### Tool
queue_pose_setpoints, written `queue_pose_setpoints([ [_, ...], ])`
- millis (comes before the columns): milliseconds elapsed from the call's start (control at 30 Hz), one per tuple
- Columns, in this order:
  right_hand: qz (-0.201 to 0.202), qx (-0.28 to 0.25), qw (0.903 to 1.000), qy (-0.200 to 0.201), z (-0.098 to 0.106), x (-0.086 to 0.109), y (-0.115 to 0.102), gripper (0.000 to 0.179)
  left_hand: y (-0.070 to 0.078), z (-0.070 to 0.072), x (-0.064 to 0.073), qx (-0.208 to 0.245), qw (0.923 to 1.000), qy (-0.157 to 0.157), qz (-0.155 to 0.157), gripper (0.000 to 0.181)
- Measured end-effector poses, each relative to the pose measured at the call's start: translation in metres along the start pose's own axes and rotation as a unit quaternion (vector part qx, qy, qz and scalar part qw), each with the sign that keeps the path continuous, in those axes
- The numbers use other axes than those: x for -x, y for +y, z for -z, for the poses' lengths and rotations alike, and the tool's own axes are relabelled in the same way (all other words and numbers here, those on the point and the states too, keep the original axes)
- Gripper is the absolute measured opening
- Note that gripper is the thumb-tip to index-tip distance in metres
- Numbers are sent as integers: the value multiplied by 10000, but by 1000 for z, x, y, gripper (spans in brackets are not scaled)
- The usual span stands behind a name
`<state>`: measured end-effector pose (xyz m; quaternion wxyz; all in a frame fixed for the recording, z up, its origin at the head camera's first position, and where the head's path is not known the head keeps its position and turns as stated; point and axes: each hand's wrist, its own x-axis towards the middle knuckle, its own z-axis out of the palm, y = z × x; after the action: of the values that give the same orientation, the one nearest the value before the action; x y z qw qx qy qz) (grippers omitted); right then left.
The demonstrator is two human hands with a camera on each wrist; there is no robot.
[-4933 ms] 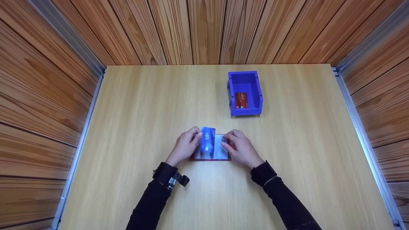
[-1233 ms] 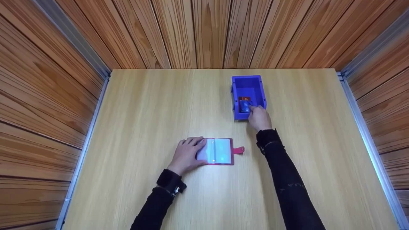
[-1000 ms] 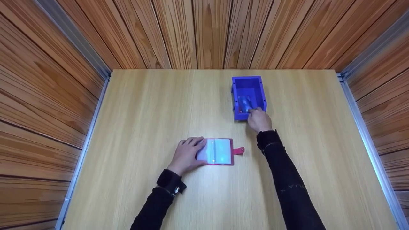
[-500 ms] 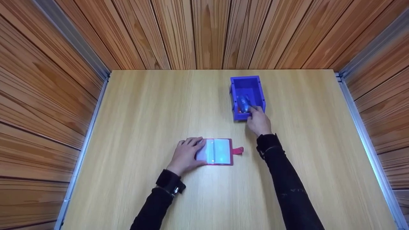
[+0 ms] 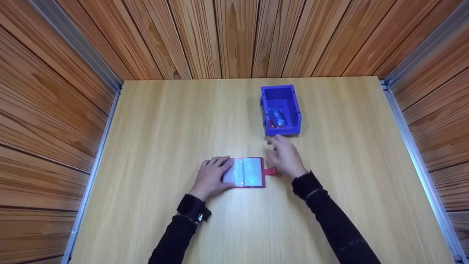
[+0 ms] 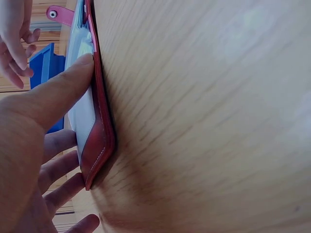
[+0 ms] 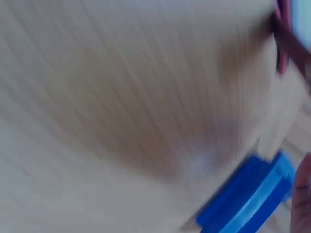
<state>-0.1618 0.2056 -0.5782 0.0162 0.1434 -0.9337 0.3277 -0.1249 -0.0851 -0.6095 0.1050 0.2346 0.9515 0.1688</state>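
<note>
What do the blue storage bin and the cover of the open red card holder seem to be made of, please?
Blue storage bin: probably moulded plastic, smooth with a slight sheen, given its even colour and squared rim.

Red card holder: leather or imitation leather, I can't tell which; pale stitching follows its edge.

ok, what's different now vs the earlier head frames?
Blue card went from above the open card holder into the bin. Right hand let go of it and drew back toward the strap. Left hand, first pinching the card, now rests on the card holder. Bin and card holder stayed put.
</note>
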Motion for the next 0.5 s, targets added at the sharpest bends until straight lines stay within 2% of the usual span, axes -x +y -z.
queue_pose_setpoints([
  [100,473,47,9967,-662,-11,17,-3,54,1,0,0,19,10000,23,-19,93],
  [200,764,251,9901,-1149,-20,27,-3,79,1,0,0,9,10000,48,-21,92],
  [333,895,476,9861,-1313,-26,32,-1,100,1,0,0,22,10000,34,-11,93],
  [500,793,450,9854,-1435,-27,30,-2,104,2,1,1,44,10000,45,-19,92],
])
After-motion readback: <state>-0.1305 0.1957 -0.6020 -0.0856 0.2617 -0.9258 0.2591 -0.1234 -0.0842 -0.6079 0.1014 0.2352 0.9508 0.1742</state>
